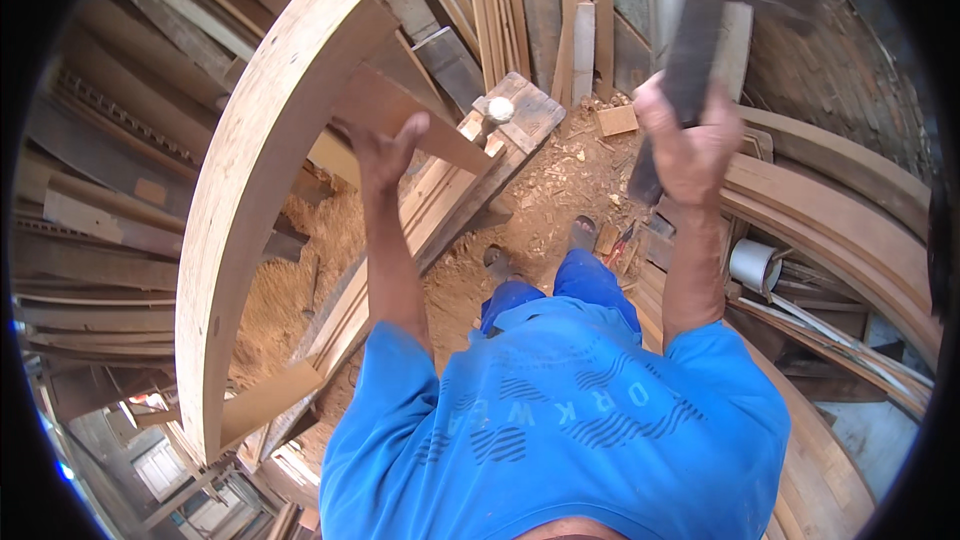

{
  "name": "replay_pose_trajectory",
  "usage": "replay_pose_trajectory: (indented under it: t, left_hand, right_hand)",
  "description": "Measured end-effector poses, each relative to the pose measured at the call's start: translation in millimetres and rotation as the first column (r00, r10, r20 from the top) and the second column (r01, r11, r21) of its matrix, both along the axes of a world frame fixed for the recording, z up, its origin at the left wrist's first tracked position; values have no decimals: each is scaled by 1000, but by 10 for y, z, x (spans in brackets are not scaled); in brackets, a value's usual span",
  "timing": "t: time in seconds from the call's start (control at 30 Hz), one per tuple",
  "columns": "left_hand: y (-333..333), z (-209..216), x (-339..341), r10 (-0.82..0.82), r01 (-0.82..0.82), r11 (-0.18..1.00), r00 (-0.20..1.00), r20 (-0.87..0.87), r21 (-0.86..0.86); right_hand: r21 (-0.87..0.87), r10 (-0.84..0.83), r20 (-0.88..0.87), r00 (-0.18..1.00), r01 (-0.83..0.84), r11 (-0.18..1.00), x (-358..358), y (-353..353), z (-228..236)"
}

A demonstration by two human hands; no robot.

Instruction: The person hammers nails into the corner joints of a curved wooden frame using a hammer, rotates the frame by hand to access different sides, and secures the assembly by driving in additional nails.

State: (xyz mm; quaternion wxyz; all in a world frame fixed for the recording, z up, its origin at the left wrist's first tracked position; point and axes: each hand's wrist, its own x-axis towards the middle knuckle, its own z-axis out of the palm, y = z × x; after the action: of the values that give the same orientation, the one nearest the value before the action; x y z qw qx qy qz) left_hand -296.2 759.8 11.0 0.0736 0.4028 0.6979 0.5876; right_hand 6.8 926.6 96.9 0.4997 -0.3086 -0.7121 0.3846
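Head view: curved wooden beam is left of left hand, long axis running far to near. Left hand nearer, at brown board; grip, cannot tell. Right hand well apart, closed around dark mallet.

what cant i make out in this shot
All in the head view:
Dark tool: its head is motion-blurred and cut off by the upper edge.
Middle of its handle: hidden by the right hand.
Left hand: fingertips indistinct in shade, so its grip is unclear.
Small red item: too small to identify.
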Motion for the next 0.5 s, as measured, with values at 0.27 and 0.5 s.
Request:
replay_pose_trajectory:
  t: [0.27,0.5]
  left_hand:
    - [173,-287,-226,-32,32,999,999,3,34]
    - [155,20,-117,-27,30,998,998,-53,54]
  right_hand:
    - [69,-4,-198,980,18,997,-582,-22,-541]
    - [-549,431,582,689,-58,834,-311,-167,-1207]
